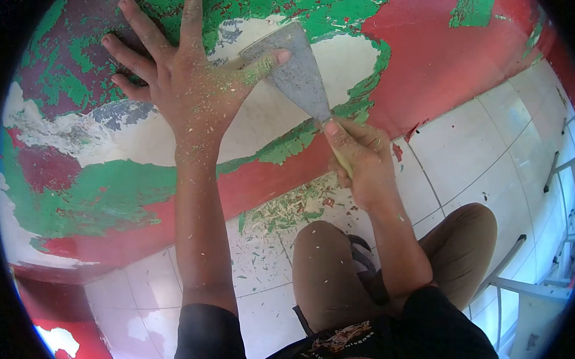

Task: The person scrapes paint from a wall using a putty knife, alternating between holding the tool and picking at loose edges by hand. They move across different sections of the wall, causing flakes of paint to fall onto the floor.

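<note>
My right hand (359, 155) is closed round the handle of a scraper (299, 74) with a wide grey metal blade. The blade lies over a bare white patch (346, 60) of the wall, which has peeling green and red paint (423, 61). With its fingers spread, my left hand (189, 81) rests against the wall to the left of the blade. Its thumb reaches across and touches the blade's face. Small paint flakes stick to the back of the left hand and forearm.
Paint chips (288, 211) are scattered on the white tiled floor (457, 154) at the foot of the wall. My bent knees (325, 260) are below. A metal frame (525, 288) stands at the right edge. A red surface (58, 314) is at the lower left.
</note>
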Demonstrator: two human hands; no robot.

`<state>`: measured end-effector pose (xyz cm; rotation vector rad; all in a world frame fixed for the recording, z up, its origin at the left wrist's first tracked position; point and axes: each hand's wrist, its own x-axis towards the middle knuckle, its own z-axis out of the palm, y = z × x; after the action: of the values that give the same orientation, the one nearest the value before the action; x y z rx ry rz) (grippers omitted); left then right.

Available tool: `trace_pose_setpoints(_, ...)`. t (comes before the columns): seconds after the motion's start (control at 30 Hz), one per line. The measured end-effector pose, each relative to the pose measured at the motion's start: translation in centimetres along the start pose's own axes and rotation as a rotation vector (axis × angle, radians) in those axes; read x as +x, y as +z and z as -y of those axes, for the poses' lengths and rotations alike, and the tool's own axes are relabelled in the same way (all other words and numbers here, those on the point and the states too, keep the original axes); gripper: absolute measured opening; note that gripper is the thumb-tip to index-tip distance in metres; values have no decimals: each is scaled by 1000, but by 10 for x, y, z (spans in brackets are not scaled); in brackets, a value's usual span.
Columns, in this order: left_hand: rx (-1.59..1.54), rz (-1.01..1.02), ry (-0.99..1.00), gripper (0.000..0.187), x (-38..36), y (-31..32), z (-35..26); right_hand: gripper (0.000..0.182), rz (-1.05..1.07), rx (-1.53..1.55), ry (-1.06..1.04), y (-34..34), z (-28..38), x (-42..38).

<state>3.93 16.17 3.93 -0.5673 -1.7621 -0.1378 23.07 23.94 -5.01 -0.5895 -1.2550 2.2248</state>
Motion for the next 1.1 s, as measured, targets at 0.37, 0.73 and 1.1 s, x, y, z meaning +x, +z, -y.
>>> trace_pose_setpoints(0.37,-191,56,13,128,1,-13,-2,32,10,-366,-318,-34,14,19)
trace_pose_setpoints(0.73,-93,84,21,124,-1,-5,1,34,-2,-133,-149,-9,-8,7)
trace_pose_setpoints(1.1,94,-140,88,126,-4,24,10,33,25,-239,-76,-16,26,9)
